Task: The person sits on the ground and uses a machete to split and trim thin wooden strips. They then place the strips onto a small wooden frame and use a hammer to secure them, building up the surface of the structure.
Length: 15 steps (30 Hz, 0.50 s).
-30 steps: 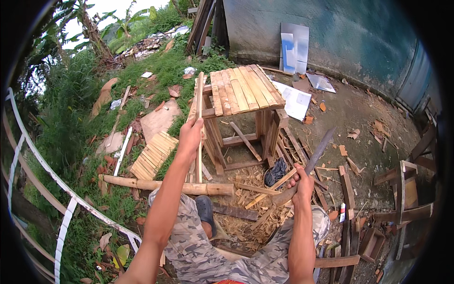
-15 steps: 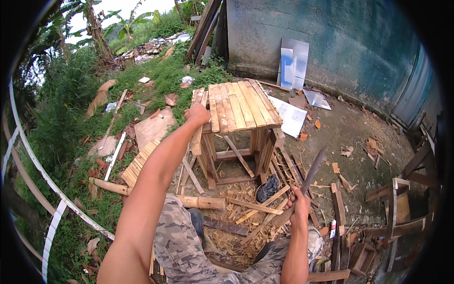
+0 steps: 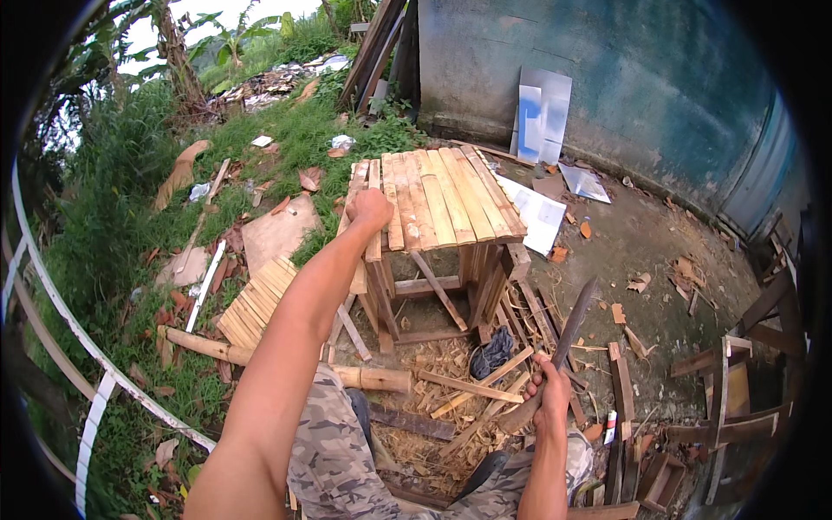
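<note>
In front of me stands a small wooden frame table (image 3: 485,290), its top covered with pale split slats (image 3: 438,199) laid side by side. My left hand (image 3: 371,209) is closed around a slat (image 3: 374,247) near the top's left side, lying next to the neighbouring slats. Lower right, my right hand (image 3: 548,392) grips the handle of a machete (image 3: 574,325), its dark blade pointing up and away from the table. The fingers of my left hand partly cover the slat.
Wood strips and shavings (image 3: 433,381) litter the ground between my legs, beside a bamboo pole (image 3: 373,378) and a black bag (image 3: 492,354). A slatted panel (image 3: 251,308) lies at left. Wooden frames (image 3: 724,407) stand at right; a blue-grey wall (image 3: 641,113) rises behind.
My left hand has shifted slightly right with the slat, which now lies straighter and closer to its neighbours. My right hand still holds the machete in nearly the same place.
</note>
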Motion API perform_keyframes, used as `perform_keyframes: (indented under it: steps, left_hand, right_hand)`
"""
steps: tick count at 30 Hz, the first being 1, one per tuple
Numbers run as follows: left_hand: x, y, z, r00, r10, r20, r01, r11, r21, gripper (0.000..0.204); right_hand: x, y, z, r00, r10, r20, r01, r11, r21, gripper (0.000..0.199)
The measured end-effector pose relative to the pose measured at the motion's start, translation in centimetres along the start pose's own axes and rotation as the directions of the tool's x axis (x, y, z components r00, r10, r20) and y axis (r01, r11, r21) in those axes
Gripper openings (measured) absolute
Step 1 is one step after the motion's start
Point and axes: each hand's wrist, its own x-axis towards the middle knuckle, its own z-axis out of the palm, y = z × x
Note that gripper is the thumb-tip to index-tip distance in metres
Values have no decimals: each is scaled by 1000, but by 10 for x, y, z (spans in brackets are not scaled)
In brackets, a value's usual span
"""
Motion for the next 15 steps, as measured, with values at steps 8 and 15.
perform_keyframes:
  steps: [8,15]
  left_hand:
    - [21,-4,12,996,43,-71,-44,999,-1,28]
    - [38,-4,17,997,42,-71,-45,998,-36,29]
  right_hand:
    - [1,10,5,998,33,45,-33,999,-6,27]
    - [1,11,7,998,37,43,-36,999,-27,28]
